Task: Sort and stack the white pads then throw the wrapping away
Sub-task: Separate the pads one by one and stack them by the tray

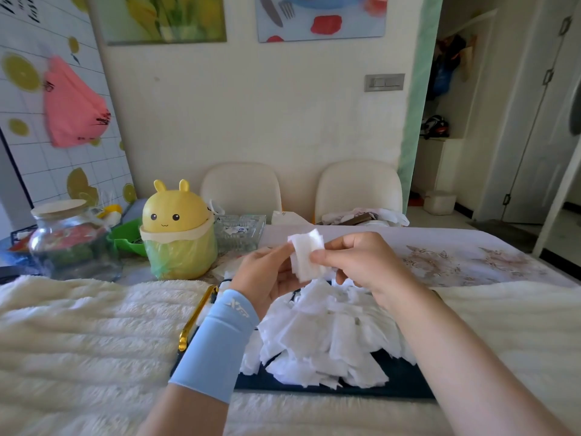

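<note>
Head view. The left hand (267,272) is raised above the table (471,259), fingers curled, pinching the left edge of one white pad (306,256) between thumb and fingertips. The right hand (355,262) pinches the right edge of the same pad between thumb and forefinger, with the other fingers bent beneath. The pad is held roughly upright between both hands, clear of the table, over the far edge of the pile of pads (327,335).

The pile lies loose and unsorted on a dark mat (402,379) at the middle of the table's near side, set on a fluffy white cover (78,325). A gold clip (196,313) lies at the mat's left edge.

The blue sleeve (217,341) on the left forearm carries a white logo beginning with "X"; the rest cannot be read.

A yellow bin (176,228) with a green liner stands toward the table's far left, well apart from the pile, beside a glass jar (69,237).
</note>
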`<state>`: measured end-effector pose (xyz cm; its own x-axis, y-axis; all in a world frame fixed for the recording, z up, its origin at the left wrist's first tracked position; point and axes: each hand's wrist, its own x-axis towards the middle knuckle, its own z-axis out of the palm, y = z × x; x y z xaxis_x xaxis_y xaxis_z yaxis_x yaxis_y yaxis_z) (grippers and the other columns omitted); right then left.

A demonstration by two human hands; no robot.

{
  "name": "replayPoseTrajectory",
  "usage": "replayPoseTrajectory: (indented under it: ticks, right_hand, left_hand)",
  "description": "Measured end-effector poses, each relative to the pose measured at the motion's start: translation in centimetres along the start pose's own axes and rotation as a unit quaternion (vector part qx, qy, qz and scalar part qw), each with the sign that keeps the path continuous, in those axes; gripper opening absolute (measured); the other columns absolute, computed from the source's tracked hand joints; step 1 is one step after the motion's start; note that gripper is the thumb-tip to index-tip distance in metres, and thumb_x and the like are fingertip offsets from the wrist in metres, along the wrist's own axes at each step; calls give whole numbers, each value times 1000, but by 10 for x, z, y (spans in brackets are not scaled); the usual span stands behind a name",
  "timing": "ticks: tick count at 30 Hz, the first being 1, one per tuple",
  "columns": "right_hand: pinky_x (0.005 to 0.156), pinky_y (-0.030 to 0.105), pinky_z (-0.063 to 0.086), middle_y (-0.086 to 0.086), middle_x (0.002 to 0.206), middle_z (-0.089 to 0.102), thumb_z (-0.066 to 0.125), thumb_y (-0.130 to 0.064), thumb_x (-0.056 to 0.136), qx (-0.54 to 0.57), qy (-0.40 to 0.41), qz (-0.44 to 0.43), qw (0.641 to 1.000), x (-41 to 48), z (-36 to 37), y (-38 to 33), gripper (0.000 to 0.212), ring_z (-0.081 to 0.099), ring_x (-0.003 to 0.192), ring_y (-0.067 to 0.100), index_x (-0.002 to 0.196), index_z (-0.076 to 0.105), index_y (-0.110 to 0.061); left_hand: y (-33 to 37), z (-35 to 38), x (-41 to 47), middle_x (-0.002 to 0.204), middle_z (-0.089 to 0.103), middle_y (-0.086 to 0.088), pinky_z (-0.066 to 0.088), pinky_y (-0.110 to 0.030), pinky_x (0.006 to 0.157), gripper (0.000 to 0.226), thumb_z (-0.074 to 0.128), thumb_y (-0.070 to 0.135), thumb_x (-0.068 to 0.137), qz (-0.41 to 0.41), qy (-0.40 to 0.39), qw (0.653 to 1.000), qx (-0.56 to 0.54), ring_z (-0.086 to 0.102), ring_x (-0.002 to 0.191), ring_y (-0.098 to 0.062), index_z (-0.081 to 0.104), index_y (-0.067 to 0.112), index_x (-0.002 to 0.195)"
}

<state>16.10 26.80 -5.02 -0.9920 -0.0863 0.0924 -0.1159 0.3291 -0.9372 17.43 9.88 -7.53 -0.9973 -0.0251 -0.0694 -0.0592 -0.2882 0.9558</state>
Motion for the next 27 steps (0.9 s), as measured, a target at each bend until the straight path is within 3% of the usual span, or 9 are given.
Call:
replayPoseTrajectory:
  ticks: [3,5,7,10,15,19,23,25,27]
  right_hand:
    - [58,16,49,-7,74,73,86,-30,75,-2,8,5,1000,5,2,4,19,61,57,5,87,75,-20]
    - [72,26,55,-2,97,74,85,-27,76,7,5,-2,1000,8,4,7,29,68,80,10,102,72,-23]
    - [74,25,53,1,110,68,82,-23,80,28,-22,-9,999,9,4,8,46,67,89,11,121,62,-27]
    - [73,27,56,4,111,68,81,-22,83,54,-75,-16,996,8,-1,9,53,67,89,13,132,60,-26]
    - [86,40,60,5,109,74,78,-13,85,46,-86,-14,995,14,-3,18,42,72,97,21,126,68,-19]
    - [73,27,53,-3,93,76,78,-22,85,16,-159,0,987,15,-16,12,21,67,79,9,106,77,-23]
    - [76,29,57,2,95,77,79,-18,85,-18,-160,3,987,36,-27,1,20,68,83,14,105,76,-22]
    - [84,35,61,9,101,77,79,-12,85,-11,-149,18,989,51,-30,-5,23,72,88,20,107,74,-16]
    - [83,37,62,10,101,77,78,-11,85,-44,-153,29,987,69,-35,-12,23,73,92,23,107,73,-13]
  left_hand:
    - [3,0,-2,107,73,-20,58,-41,90,51,63,46,88,-4,-36,999,19,71,98,-30,69,2,112]
    - [1,0,-3,109,72,-23,59,-36,88,40,74,30,81,23,-40,997,59,72,94,-28,71,0,107]
    - [-1,-1,-3,107,72,-22,60,-32,83,18,70,9,86,34,-34,996,73,72,90,-25,71,1,102]
    - [0,-3,-3,105,74,-18,60,-30,82,12,63,3,92,29,-46,994,93,72,90,-23,71,5,101]
    - [1,-1,-5,102,75,-13,61,-29,78,22,66,9,91,51,-27,989,135,72,88,-21,69,6,113]
    - [6,1,1,98,75,-16,61,-41,79,37,77,12,83,80,10,970,231,73,90,-31,65,10,118]
    - [21,9,23,107,71,-16,61,-31,71,44,77,14,83,48,-35,960,274,72,91,-24,60,16,123]
    - [27,12,40,110,71,-14,61,-35,79,53,77,7,82,26,-74,956,284,72,96,-25,56,15,130]
    - [34,15,58,99,73,-10,60,-39,85,60,78,1,79,27,-86,945,315,73,90,-24,53,13,132]
